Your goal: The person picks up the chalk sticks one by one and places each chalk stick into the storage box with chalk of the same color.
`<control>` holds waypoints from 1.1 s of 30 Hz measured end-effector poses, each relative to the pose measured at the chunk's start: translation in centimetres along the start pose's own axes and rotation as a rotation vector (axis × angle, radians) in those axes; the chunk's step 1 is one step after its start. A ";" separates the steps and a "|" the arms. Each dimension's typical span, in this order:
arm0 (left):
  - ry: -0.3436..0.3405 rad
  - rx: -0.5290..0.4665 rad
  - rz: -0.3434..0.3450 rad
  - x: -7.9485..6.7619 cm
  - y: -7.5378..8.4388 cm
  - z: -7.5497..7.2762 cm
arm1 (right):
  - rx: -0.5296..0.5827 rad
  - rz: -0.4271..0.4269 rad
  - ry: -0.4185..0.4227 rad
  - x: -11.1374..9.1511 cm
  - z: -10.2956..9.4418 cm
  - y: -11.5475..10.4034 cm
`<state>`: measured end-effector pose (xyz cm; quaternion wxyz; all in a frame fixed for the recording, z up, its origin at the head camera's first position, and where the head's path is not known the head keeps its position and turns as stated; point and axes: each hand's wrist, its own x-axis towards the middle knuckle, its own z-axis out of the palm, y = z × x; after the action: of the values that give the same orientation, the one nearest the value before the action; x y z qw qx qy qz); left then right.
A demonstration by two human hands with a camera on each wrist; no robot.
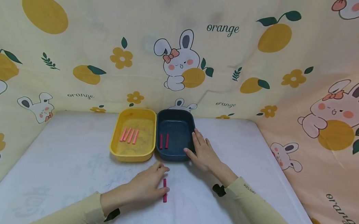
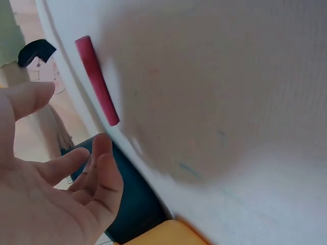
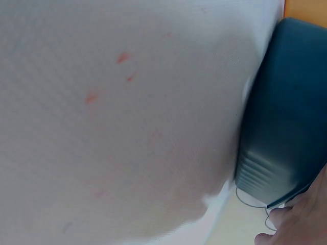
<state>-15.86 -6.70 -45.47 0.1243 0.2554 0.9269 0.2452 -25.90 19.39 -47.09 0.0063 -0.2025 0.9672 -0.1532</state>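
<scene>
A short red crayon-like stick (image 1: 165, 199) lies on the white cloth, just in front of the dark blue tray (image 1: 178, 124). My left hand (image 1: 144, 185) hovers over it with thumb and fingers spread. In the left wrist view a gap shows between those fingers and the red stick (image 2: 97, 81). My right hand (image 1: 206, 156) rests on the right side of the blue tray, fingers along its rim and thumb at the front corner. Two dark pink sticks (image 1: 166, 141) lie inside that tray, towards its left side.
A yellow tray (image 1: 133, 158) stands against the left side of the blue one and holds several lighter pink sticks (image 1: 130, 136). Behind the trays rises a printed curtain (image 1: 111, 15) with rabbits and oranges. Faint coloured marks stain the white cloth (image 1: 70, 174).
</scene>
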 end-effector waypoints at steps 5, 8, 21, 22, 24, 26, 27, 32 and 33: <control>-0.038 0.023 -0.006 0.2 0.0 0.3 | 0.004 -0.006 0.005 0.1 0.0 0.0; -0.058 0.043 -0.017 0.4 0.0 0.5 | 0.006 -0.005 0.002 0.1 0.1 0.1; -0.086 0.099 -0.041 0.9 0.0 1.1 | 0.012 -0.003 0.010 0.0 0.1 0.0; -0.086 0.093 -0.038 0.9 0.0 1.2 | 0.012 -0.004 0.010 0.0 0.1 0.0; -0.080 0.078 -0.024 0.9 0.0 1.2 | 0.013 -0.002 0.009 0.0 0.1 0.0; -0.075 0.063 -0.011 0.9 0.0 1.3 | 0.016 -0.003 0.010 0.0 0.1 0.0; -0.072 0.056 -0.003 0.9 0.0 1.3 | 0.016 -0.004 0.011 0.0 0.1 0.0; -0.062 0.027 0.021 0.8 -0.1 1.4 | 0.016 -0.006 0.014 0.1 0.2 0.1; -0.061 0.017 0.024 0.8 -0.1 1.4 | 0.015 -0.005 0.015 0.1 0.2 0.1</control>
<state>-16.05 -5.76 -46.79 0.1471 0.2750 0.9216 0.2308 -25.98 19.41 -47.27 0.0004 -0.2039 0.9655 -0.1620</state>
